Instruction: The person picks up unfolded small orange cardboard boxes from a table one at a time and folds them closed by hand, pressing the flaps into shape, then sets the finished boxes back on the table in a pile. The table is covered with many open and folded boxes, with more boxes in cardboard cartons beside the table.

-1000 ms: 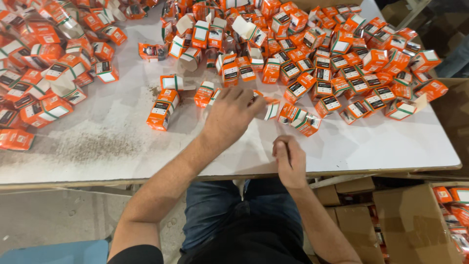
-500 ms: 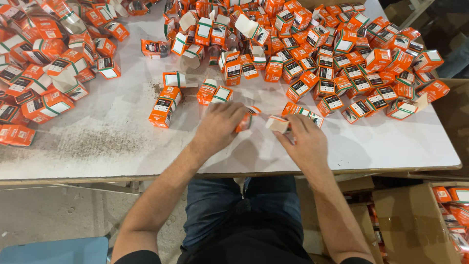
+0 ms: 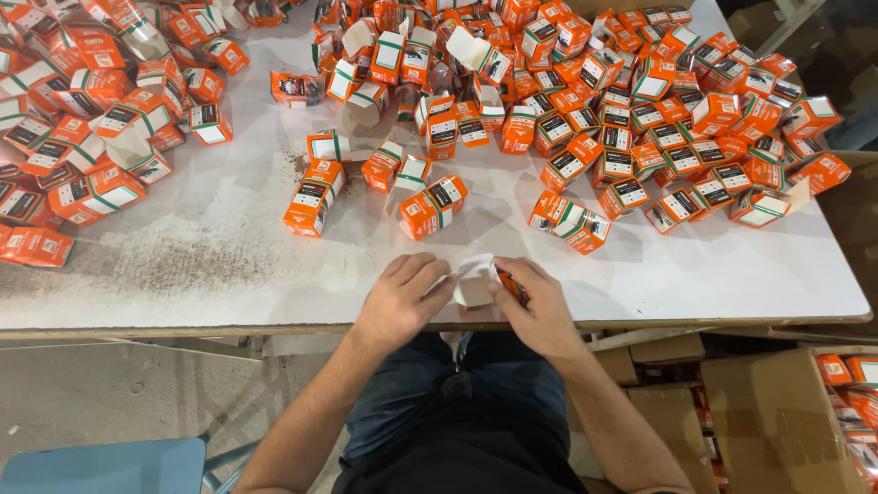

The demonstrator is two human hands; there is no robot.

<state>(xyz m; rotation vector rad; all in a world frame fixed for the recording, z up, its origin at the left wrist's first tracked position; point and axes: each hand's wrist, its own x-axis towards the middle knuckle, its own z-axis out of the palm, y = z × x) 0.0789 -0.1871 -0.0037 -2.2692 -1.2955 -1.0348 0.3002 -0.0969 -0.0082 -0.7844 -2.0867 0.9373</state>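
At the lower middle of the frame, right on the counter's near edge, a small carton [image 3: 476, 282] is being gripped from both sides: the left hand [image 3: 402, 297] is closed on its left face, the right hand [image 3: 535, 302] is closed on its right, where a sliver of orange print shows by the fingers. The carton's pale inner side is turned up and a flap appears to be open. A slip is easily pictured here: so close to the edge, a loosened grip could let the carton drop to the lap or the floor, and too hard a squeeze could crush the thin card. Just above the hands, a few loose orange boxes [image 3: 430, 206] are scattered, and dense heaps are spread across the upper left and upper right. The white counter [image 3: 713, 274] is scuffed and dusted with dark grit at the left. Brown cardboard cases [image 3: 777, 421] are stacked at the lower right, a blue stool [image 3: 101, 467] at the lower left, on a concrete floor.
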